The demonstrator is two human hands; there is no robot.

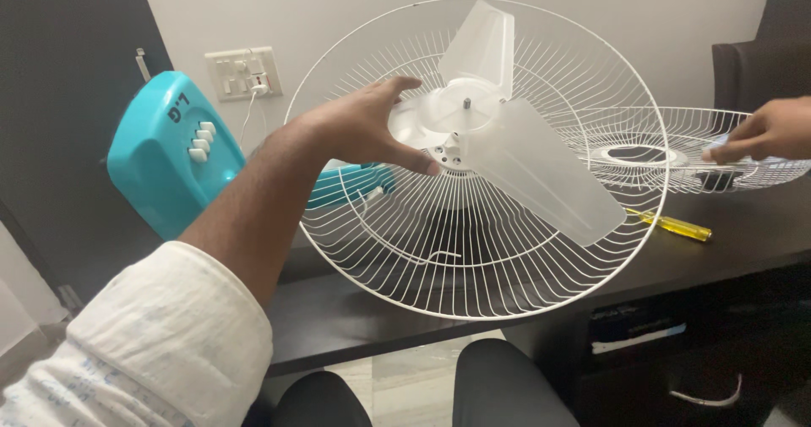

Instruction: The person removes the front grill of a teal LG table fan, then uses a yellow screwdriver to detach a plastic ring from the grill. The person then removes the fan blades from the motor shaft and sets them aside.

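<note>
**Fan in bits on the worktop, left hand right at the blade hub**

Nearest the camera are the person's dark-trousered knees (422, 393) and a white sleeve (152, 342) running up the left arm. That arm reaches forward and slightly right, and the left hand (372, 127) is spread, fingers curled loosely around the left edge of the blade hub (460, 114), touching it but not clamped shut. The hub sits just to the right of the palm, so this hand is clearly the closer one. The fan blade (532, 174) is frosted clear plastic with three broad paddles, a small metal shaft end poking out of the middle. It sits inside the white wire rear guard (405, 266), which tilts toward the viewer above the dark worktop (743, 233).

Further back, a yellow screwdriver (676, 226) lies on the worktop, and the turquoise fan base (165, 161) leans at the left. Farthest right, the right hand (764, 131) pinches the rim of the second wire guard (718, 152), lying flat, well away from the hub.
</note>
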